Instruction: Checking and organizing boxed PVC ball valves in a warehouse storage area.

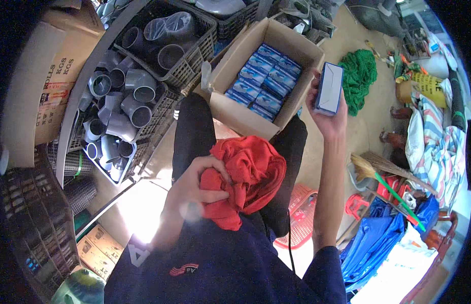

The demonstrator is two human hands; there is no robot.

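Note:
A bunched red cloth point(253, 172) is gripped in my left hand point(197, 185), over my lap. My right hand point(329, 114) is raised to the right, its fingers wrapped round a small blue and white box point(329, 90). Between and beyond my knees stands an open cardboard carton point(230, 61) with its flaps up. Rows of similar small blue boxes point(268, 78) lie inside it. The box in my right hand is held apart from the carton, just past its right side.
Black crates point(207, 53) of grey pipe fittings point(139, 114) stand at the left. A green net point(358, 78) lies right of the carton. A red plastic basket point(300, 215), a broom point(365, 167), blue sheeting point(372, 235) and striped sacks point(430, 137) fill the right side.

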